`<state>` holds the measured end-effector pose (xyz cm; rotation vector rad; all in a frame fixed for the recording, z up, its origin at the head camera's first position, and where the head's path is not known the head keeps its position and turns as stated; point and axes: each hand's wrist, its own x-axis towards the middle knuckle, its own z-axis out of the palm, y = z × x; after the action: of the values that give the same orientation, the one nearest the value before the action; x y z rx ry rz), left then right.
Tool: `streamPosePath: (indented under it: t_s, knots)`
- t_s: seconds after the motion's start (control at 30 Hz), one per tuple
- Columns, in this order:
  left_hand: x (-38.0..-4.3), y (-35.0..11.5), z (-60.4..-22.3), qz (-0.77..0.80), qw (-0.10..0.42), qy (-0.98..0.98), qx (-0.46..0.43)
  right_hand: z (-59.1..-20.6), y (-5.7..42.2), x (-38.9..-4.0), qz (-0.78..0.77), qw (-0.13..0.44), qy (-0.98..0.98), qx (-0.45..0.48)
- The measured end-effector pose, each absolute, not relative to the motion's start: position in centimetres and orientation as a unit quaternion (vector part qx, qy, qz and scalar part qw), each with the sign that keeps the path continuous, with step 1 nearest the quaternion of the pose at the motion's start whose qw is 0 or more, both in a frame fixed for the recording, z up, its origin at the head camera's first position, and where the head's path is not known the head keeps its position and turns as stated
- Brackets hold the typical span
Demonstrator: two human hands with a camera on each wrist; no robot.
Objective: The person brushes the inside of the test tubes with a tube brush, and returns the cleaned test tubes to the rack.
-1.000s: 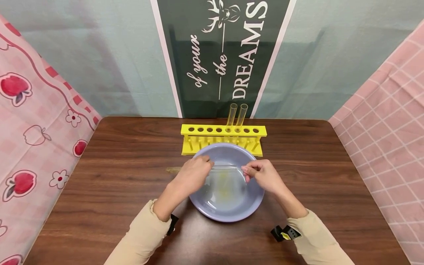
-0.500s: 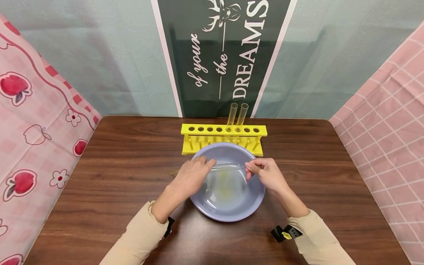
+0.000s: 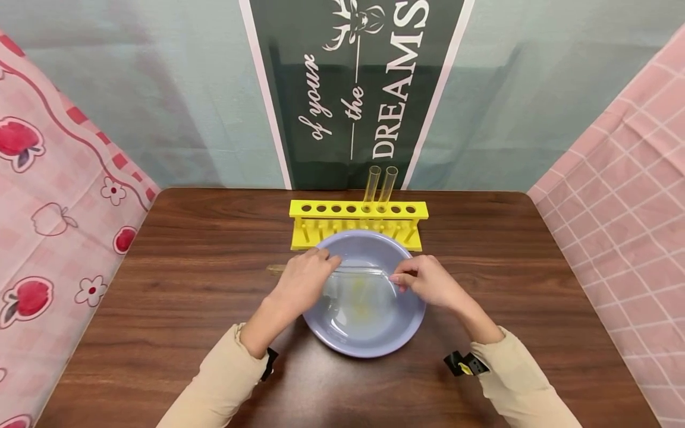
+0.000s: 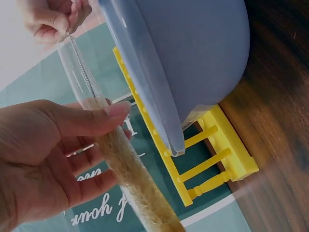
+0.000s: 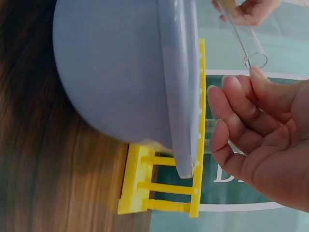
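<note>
My left hand [image 3: 307, 276] holds a clear glass test tube [image 4: 71, 79] sideways over the lavender basin [image 3: 364, 351], thumb and fingers around it. The tan bristles of a test tube brush [image 4: 140, 191] fill the tube's far part, beyond my left hand. Its thin twisted wire handle [image 4: 83, 65] runs out through the tube's mouth. At that mouth my right hand [image 3: 428, 282] pinches the wire between thumb and index finger; its other fingers are loosely bent in the right wrist view. Below both hands, the basin holds some cloudy, yellowish-looking liquid.
Behind the basin stands a yellow test tube rack [image 3: 316, 208], with two glass tubes [image 3: 386, 187] upright in its holes. The basin's far rim overlaps the rack in the head view. A brown wooden table [image 3: 187, 297] carries everything, with printed cloths [image 3: 214, 119] around it.
My right hand shifted slightly right with the brush wire, then back left toward the tube's mouth. The bristled end left of my left hand showed less half a second ago and shows more now.
</note>
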<state>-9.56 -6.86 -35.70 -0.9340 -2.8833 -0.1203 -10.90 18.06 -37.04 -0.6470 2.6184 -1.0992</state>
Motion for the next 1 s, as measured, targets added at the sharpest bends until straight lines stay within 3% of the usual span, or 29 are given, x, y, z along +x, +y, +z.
streamPosePath:
  t_s: [0.37, 1.0]
  knots:
    - [-9.7, -6.7, -35.4, -0.071, 0.042, -0.949, -0.305, -37.2, 18.1, -11.2, -0.215, -0.006, 0.9, -0.379]
    - [-9.7, -7.1, -35.3, -0.141, 0.001, -0.953, -0.266, -38.1, 17.9, -10.9, -0.161, -0.132, 0.878, -0.431]
